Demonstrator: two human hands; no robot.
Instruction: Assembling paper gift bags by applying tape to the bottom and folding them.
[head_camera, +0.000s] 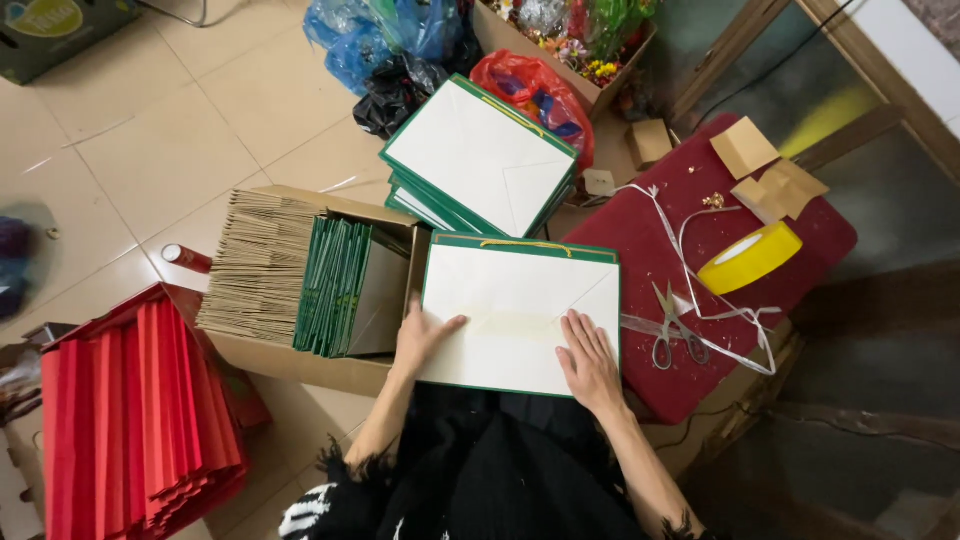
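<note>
Both hands, left (425, 335) and right (590, 358), lay flat with fingers spread on the white bag (518, 312) (green-edged, long axis across the lap), the left at its edge beside the box (330, 365).

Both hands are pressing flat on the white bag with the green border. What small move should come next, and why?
Probably lift the flat white paper bag with green edging and lay it on the stack of similar bags behind it. Both the left hand and the right hand press along what looks like a strip of clear tape across its middle, which already lies smooth.
</note>
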